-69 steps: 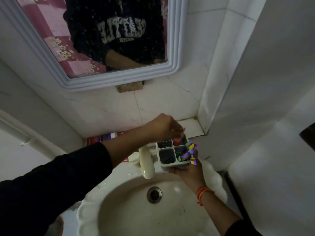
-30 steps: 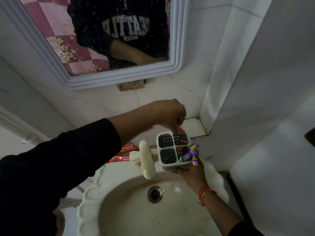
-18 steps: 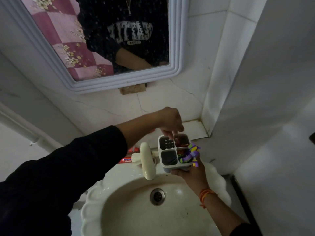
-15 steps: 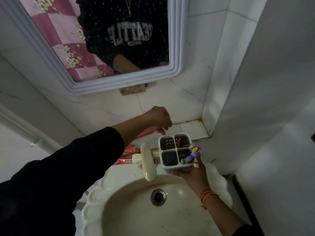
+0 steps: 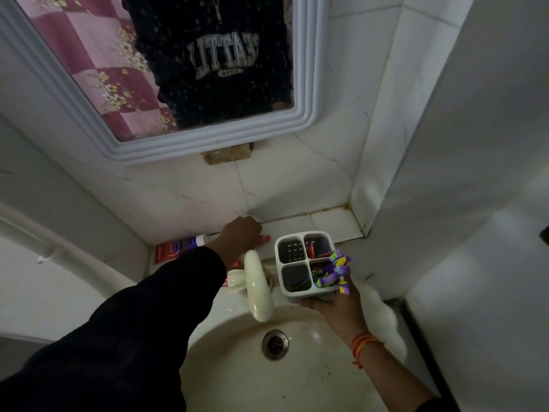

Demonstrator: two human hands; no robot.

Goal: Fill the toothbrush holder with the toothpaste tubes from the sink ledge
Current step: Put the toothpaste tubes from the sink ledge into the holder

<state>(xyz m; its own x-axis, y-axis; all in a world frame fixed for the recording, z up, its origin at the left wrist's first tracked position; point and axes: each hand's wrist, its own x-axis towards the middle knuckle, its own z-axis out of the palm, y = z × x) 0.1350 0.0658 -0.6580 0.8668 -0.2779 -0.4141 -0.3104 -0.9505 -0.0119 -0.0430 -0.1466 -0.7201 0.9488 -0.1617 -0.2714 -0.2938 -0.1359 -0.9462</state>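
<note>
The white four-compartment toothbrush holder point(image 5: 292, 288) is held up over the basin's back edge, and my right hand point(image 5: 334, 304) grips it from underneath. A red toothpaste tube point(image 5: 312, 248) stands in its far right compartment. A purple, green and yellow item point(image 5: 334, 270) sticks out of the near right one. On the sink ledge point(image 5: 332, 223) lies a long red tube point(image 5: 166, 251) with a purple and white tube point(image 5: 194, 241) beside it. My left hand point(image 5: 240, 236) is curled down over the long red tube; its fingers are hidden. Another red tube point(image 5: 230, 281) lies behind the tap.
A cream tap point(image 5: 258, 285) juts over the white basin point(image 5: 225, 346), just left of the holder. The drain point(image 5: 274, 344) is in the middle of the bowl. A framed mirror point(image 5: 208, 138) hangs above. A tiled wall corner point(image 5: 361, 203) closes the ledge on the right.
My left hand has left the holder's far right compartment, where a red tube now stands, and dropped left onto the tubes on the ledge. The holder has stayed in my right hand.
</note>
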